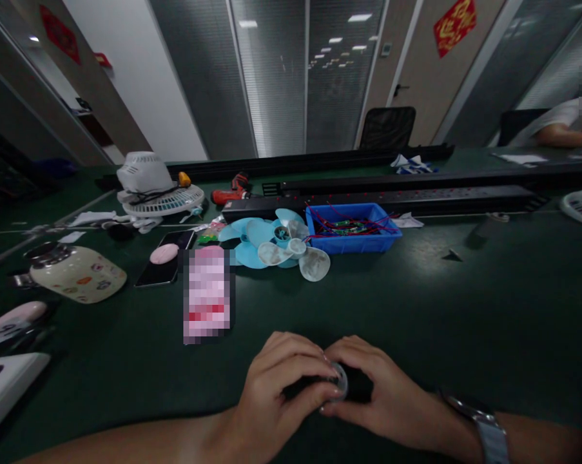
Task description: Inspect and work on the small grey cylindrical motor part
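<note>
Close to me, above the dark green table, my left hand (pixel 285 386) pinches a small round part with a pale, see-through rim (pixel 341 381) between thumb and fingers. My right hand (pixel 372 393) is curled around the other side of the same part, its fingertips meeting those of the left. The fingers cover much of the part, so its exact kind does not show. Beyond the hands lie light blue fan blades (pixel 252 241) with a translucent fan blade (pixel 314 261) on top of them.
A blue bin (pixel 358 241) holds wires and circuit boards. Leftward are a pixelated pink item (pixel 207 296), a phone (pixel 158 274), a cream jug (pixel 80 274) and a white fan (pixel 148 183). Long black rails (pixel 416 201) cross the back; a person (pixel 561 125) sits far right.
</note>
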Motion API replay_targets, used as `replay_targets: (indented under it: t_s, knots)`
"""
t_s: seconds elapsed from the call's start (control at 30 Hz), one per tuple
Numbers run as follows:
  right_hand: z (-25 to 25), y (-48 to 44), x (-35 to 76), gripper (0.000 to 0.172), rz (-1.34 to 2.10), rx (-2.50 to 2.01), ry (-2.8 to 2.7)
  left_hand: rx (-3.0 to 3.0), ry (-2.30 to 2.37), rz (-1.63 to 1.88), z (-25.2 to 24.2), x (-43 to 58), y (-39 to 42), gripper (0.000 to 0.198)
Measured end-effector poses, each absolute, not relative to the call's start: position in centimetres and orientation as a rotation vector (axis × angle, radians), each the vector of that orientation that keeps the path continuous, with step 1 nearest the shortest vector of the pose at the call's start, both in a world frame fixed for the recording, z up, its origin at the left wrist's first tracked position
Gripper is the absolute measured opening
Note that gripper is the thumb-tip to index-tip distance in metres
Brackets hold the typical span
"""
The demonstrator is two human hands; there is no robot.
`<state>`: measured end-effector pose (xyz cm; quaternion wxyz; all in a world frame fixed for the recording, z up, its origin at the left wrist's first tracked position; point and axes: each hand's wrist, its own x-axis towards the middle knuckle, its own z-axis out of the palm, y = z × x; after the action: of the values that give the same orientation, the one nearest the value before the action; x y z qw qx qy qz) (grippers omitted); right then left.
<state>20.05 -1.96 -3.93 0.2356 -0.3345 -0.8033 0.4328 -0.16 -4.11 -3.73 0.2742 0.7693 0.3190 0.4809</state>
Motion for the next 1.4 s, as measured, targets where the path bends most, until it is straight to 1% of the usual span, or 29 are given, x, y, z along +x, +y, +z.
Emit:
replay_targets:
  t_s: [0.13,0.23,0.33,0.47,0.53,0.6,0.67,0.77,0.83,0.93,1.03,1.1,1.23,1.3,1.4]
  knots:
    - [-4.1,-2.0,20.1,0.028,1.173,-0.894,-2.201,2.082,0.85,1.274,-3.6,-0.1,-4.2,0.015]
    - [-4.2,-2.0,20.1,0.023,1.159,-0.896,-2.208,2.051,0.879,1.26,-3.6,0.1,-4.0,0.013]
    - [-4.3,-1.9,20.1,0.024,1.146,-0.893,-2.221,2.008,0.88,1.25,-3.6,0.3,-3.8,0.011]
    - [-4.5,-2.0,20.1,0.024,1.147,-0.894,-2.22,1.994,0.862,1.189,-3.6,0.0,-3.8,0.015]
    - [-4.4,-2.0,20.2,0.031,1.144,-0.869,-2.204,2.012,0.857,1.128,-3.6,-0.3,-3.9,0.02]
    - [-4.2,-2.0,20.4,0.044,1.137,-0.839,-2.174,2.031,0.855,1.077,-3.7,-0.6,-4.1,0.027]
    - [-3.8,-2.0,20.6,0.054,1.155,-0.816,-2.141,2.036,0.877,1.02,-3.8,-0.8,-4.3,0.038]
    - [-3.3,-2.2,21.0,0.062,1.14,-0.773,-2.106,2.017,0.95,0.925,-4.0,-0.8,-4.4,0.061]
    - [-3.2,-2.4,21.4,0.067,1.055,-0.748,-2.118,1.992,0.981,0.911,-4.1,-0.8,-4.4,0.068]
    - [-3.4,-2.7,21.9,0.075,0.912,-0.738,-2.181,1.958,0.992,0.893,-4.3,-0.8,-4.1,0.063]
    - [-3.4,-2.7,22.0,0.079,0.853,-0.671,-2.3,2.007,0.943,0.801,-4.4,-0.8,-3.9,0.046]
    - [-3.4,-2.6,21.9,0.076,0.852,-0.586,-2.377,2.062,0.909,0.756,-4.5,-0.8,-3.8,0.036]
    - [-3.4,-2.2,21.5,0.065,0.884,-0.544,-2.369,2.109,0.891,0.762,-4.8,-0.8,-3.8,0.032]
    - [-3.4,-2.1,21.4,0.055,0.908,-0.599,-2.297,2.107,0.892,0.767,-4.7,-0.7,-3.8,0.029]
    - [-3.6,-1.8,21.1,0.036,0.955,-0.656,-2.196,2.079,0.918,0.716,-4.4,-0.6,-3.8,0.027]
